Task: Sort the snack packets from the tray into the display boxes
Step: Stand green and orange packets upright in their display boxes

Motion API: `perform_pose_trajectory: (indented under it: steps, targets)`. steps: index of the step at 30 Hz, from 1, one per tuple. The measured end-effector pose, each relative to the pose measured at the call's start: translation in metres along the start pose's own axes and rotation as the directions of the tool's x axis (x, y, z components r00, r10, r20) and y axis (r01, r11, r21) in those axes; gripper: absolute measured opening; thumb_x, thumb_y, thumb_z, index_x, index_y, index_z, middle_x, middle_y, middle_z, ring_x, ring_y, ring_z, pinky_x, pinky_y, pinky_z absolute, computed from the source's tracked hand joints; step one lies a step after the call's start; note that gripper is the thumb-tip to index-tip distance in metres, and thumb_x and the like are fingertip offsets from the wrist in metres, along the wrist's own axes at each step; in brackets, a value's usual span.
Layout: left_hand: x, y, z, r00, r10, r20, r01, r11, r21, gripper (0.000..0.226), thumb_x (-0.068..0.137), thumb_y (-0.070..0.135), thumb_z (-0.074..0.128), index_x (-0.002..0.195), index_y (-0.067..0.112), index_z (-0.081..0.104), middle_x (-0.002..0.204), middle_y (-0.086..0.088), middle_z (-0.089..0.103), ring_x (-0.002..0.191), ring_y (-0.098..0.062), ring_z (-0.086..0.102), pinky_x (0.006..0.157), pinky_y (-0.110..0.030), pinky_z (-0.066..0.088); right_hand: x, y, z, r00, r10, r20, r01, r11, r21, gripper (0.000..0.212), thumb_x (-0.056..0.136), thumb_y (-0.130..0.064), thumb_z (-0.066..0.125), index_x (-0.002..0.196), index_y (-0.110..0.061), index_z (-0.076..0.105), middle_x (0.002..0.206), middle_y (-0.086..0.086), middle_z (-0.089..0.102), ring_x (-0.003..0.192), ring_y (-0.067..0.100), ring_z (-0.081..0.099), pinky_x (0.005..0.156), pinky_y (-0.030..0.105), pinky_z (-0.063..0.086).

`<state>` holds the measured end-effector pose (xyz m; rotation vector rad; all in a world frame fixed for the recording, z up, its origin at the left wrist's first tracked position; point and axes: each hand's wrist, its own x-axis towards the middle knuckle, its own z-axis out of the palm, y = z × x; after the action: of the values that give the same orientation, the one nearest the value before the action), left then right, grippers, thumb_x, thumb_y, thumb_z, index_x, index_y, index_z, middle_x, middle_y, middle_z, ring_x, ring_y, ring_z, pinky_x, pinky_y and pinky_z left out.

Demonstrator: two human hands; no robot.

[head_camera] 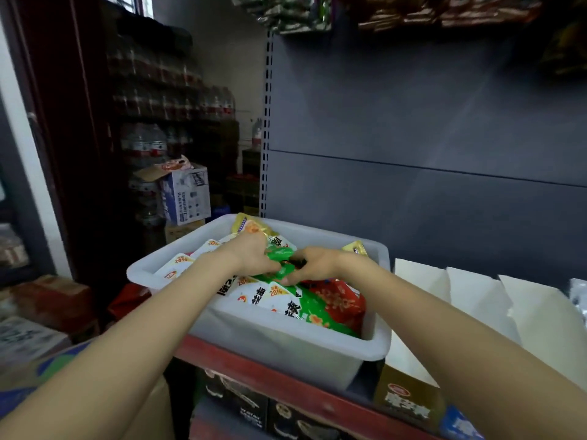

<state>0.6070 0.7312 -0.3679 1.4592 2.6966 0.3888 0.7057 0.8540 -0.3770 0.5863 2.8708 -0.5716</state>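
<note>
A translucent white plastic tray [286, 347] stands on a red-edged shelf, piled with snack packets: white ones [273, 296], a red one [340, 301], yellow ones [247, 228]. Both my hands are inside it. My left hand [251, 254] and my right hand [313, 265] pinch the same small green packets [279, 258] at the pile's middle, fingers closed on them. To the right stand open display boxes with white flaps [422, 281], the nearest with a gold front [408, 398].
A dark grey shelf back panel [413, 138] rises behind the tray. Packets hang overhead [444, 11]. At left are stacked bottled water [149, 144], a cardboard carton [187, 195] and boxes on the floor [47, 300]. Black boxes [241, 404] sit below the shelf.
</note>
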Motion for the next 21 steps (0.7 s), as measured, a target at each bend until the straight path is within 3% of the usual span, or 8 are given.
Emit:
perform_pose_trajectory:
  steps: [4, 6, 8, 10, 12, 14, 16, 21]
  targets:
    - [-0.009, 0.004, -0.005, 0.966, 0.071, -0.248, -0.089, 0.994, -0.062, 0.021, 0.089, 0.019, 0.054, 0.092, 0.001, 0.064, 0.079, -0.015, 0.061, 0.074, -0.023, 0.049, 0.062, -0.029, 0.020, -0.014, 0.000, -0.004, 0.972, 0.028, -0.233, 0.042, 0.956, 0.290, 0.041, 0.092, -0.018, 0.056, 0.131, -0.006, 0.052, 0.131, 0.014, 0.056, 0.110, 0.022, 0.056, 0.090, 0.028, 0.044]
    - [-0.015, 0.008, -0.003, 0.922, 0.125, -0.366, -0.180, 0.976, -0.121, 0.016, 0.089, 0.013, 0.052, 0.084, 0.003, 0.063, 0.075, -0.016, 0.062, 0.069, -0.022, 0.049, 0.060, -0.029, 0.024, -0.025, -0.002, -0.005, 0.947, 0.133, -0.292, 0.082, 0.780, 0.621, 0.031, 0.095, -0.009, 0.049, 0.123, 0.002, 0.056, 0.118, 0.023, 0.062, 0.092, 0.024, 0.060, 0.080, 0.030, 0.051]
    - [-0.023, 0.017, 0.000, 0.898, 0.191, -0.397, -0.294, 0.930, -0.218, 0.025, 0.090, 0.012, 0.053, 0.065, 0.013, 0.053, 0.059, -0.003, 0.051, 0.055, -0.012, 0.041, 0.059, -0.031, 0.028, -0.037, 0.001, -0.007, 0.955, 0.209, -0.212, 0.055, 0.578, 0.814, 0.030, 0.097, -0.014, 0.044, 0.117, 0.005, 0.057, 0.104, 0.022, 0.068, 0.085, 0.027, 0.067, 0.081, 0.035, 0.055]
    - [-0.029, 0.030, 0.003, 0.873, 0.280, -0.399, -0.392, 0.890, -0.233, 0.028, 0.092, 0.016, 0.055, 0.065, 0.022, 0.051, 0.061, 0.006, 0.048, 0.058, -0.005, 0.043, 0.065, -0.033, 0.033, -0.052, 0.006, -0.008, 0.968, 0.205, -0.146, 0.038, 0.456, 0.889, 0.034, 0.099, -0.021, 0.041, 0.112, 0.005, 0.059, 0.096, 0.018, 0.071, 0.083, 0.024, 0.071, 0.072, 0.030, 0.057]
    - [-0.033, 0.043, 0.005, 0.848, 0.359, -0.391, -0.470, 0.850, -0.239, 0.009, 0.090, 0.019, 0.060, 0.094, 0.019, 0.068, 0.089, 0.005, 0.063, 0.084, -0.006, 0.055, 0.079, -0.026, 0.039, -0.068, 0.012, -0.011, 0.966, 0.208, -0.151, 0.079, 0.316, 0.946, 0.029, 0.098, -0.019, 0.043, 0.104, 0.001, 0.062, 0.089, 0.016, 0.071, 0.076, 0.021, 0.070, 0.065, 0.027, 0.058]
    - [-0.037, 0.056, 0.008, 0.852, 0.394, -0.345, -0.489, 0.834, -0.255, 0.039, 0.087, 0.024, 0.064, 0.126, 0.022, 0.059, 0.116, 0.005, 0.057, 0.110, -0.005, 0.048, 0.092, -0.014, 0.032, -0.085, 0.019, -0.015, 0.953, 0.230, -0.199, 0.156, 0.190, 0.969, 0.018, 0.095, -0.013, 0.046, 0.092, -0.005, 0.061, 0.084, 0.013, 0.068, 0.073, 0.021, 0.068, 0.069, 0.029, 0.057]
    - [-0.041, 0.070, 0.011, 0.862, 0.394, -0.320, -0.490, 0.809, -0.325, 0.058, 0.081, 0.029, 0.071, 0.135, 0.027, 0.049, 0.126, 0.004, 0.050, 0.118, -0.004, 0.044, 0.096, -0.009, 0.026, -0.103, 0.026, -0.020, 0.935, 0.252, -0.250, 0.231, 0.102, 0.968, 0.015, 0.093, -0.008, 0.048, 0.084, -0.007, 0.059, 0.080, 0.011, 0.066, 0.075, 0.023, 0.065, 0.071, 0.030, 0.056]
    - [-0.051, 0.111, 0.013, 0.840, 0.431, -0.330, -0.537, 0.751, -0.384, 0.074, 0.070, 0.031, 0.081, 0.136, 0.027, 0.048, 0.134, 0.006, 0.050, 0.123, -0.005, 0.045, 0.094, -0.009, 0.029, -0.150, 0.046, -0.025, 0.893, 0.250, -0.375, 0.344, 0.161, 0.925, 0.019, 0.090, 0.009, 0.046, 0.098, 0.008, 0.063, 0.062, 0.007, 0.069, 0.057, 0.013, 0.068, 0.064, 0.025, 0.059]
